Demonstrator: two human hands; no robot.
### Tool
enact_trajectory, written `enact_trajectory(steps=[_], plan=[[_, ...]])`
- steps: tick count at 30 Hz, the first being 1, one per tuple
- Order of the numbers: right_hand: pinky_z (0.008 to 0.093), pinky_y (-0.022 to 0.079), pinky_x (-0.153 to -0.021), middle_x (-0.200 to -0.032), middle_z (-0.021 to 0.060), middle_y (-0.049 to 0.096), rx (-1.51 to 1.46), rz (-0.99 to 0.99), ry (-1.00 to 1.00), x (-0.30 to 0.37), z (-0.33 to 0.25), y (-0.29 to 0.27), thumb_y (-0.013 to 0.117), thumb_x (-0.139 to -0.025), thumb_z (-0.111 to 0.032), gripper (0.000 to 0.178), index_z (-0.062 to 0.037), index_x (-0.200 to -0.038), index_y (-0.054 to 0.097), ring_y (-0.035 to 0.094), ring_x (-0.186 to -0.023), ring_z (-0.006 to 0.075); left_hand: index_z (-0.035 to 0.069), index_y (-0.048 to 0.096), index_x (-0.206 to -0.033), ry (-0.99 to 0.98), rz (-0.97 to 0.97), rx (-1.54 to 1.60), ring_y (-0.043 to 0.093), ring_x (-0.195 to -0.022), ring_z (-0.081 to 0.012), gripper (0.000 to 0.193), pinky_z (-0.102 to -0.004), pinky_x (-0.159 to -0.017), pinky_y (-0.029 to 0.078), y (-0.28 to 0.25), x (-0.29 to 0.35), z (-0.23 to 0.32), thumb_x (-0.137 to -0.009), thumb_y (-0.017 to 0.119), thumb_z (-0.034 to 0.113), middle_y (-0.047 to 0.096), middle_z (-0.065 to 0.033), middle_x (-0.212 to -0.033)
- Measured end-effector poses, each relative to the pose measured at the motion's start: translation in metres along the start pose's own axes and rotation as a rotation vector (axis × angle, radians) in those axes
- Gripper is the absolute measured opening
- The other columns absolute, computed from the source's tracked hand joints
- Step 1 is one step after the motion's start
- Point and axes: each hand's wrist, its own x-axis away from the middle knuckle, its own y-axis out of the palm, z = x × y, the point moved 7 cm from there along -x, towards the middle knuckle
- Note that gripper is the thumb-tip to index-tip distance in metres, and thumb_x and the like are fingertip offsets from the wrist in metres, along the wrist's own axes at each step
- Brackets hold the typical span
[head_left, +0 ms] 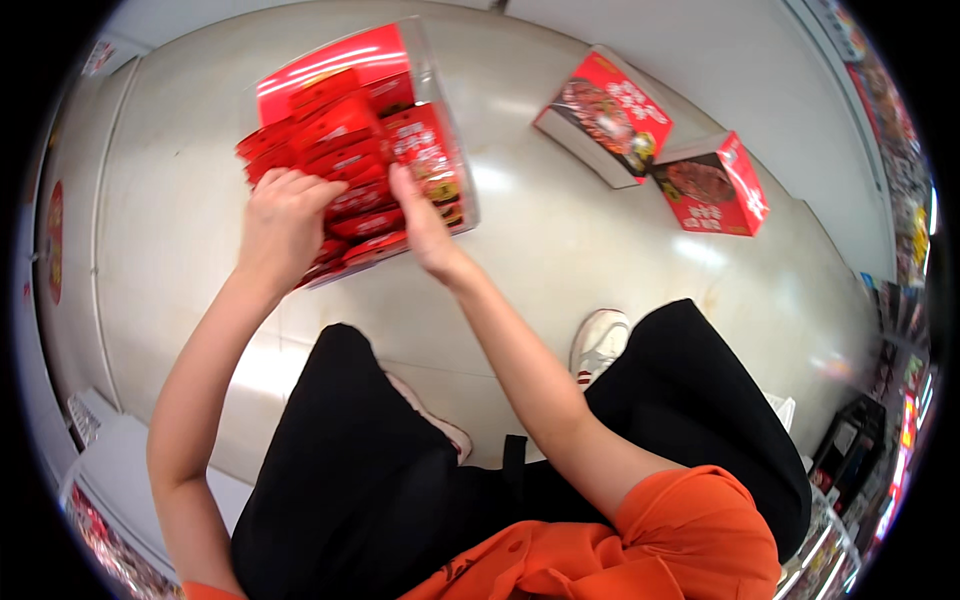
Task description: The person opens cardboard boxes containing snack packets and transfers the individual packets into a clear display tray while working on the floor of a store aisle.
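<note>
The left hand (283, 222) was curled closed around the near end of a row of flat red packets (345, 165), fingers hooked over their top edges. The right hand (425, 225) pressed flat and open-fingered against the other side of the same row, so the packets sat squeezed between both hands. They were glossy red with pale lettering and a food picture, packed on edge inside a clear plastic-wrapped red carton (360, 70) held above the pale floor (560, 250). Two larger red boxes (605, 115) (712, 187) lay on the floor well apart to the right.
</note>
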Motion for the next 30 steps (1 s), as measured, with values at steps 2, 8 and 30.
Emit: enact_trajectory(steps=[2,8,30], plan=[[0.0349,0.007,-0.119,-0.156,0.0283,0.011,0.212,-0.039,-0.005,0.013,-0.025,0.003,0.026,-0.102,-0.054,0.080,0.0117,-0.146,0.018,0.002,-0.148,0.0336,0.003,0.071,-0.090,-0.059,-0.067,0.009,0.063,-0.080,-0.0278,0.018,-0.0384,-0.080,0.047,0.005,0.001,-0.004,-0.075,0.064,-0.002,0.069,-0.0088,-0.083],[0.0387,0.031,-0.111,-0.145,0.0244,0.042,0.560,0.212,-0.610,-0.001,-0.179,-0.051,0.052,-0.098,-0.037,0.060,0.0013,-0.142,0.040,0.040,-0.136,0.0335,0.000,0.071,-0.090,-0.115,-0.276,0.117,0.062,-0.091,-0.0307,0.017,-0.0392,-0.085,0.046,0.007,-0.002,-0.003,-0.088,0.062,0.014,0.068,-0.0122,-0.098],[0.0278,0.047,-0.081,-0.103,0.0087,0.068,0.666,-0.105,-0.274,-0.014,-0.172,-0.035,0.057,-0.097,-0.034,0.043,0.0019,-0.120,0.062,0.060,-0.090,0.0122,0.000,0.068,-0.093,-0.127,-0.258,0.097,0.053,-0.089,-0.0247,0.032,-0.0365,-0.086,0.035,-0.003,-0.021,-0.012,-0.099,0.044,0.021,0.068,-0.0097,-0.094]])
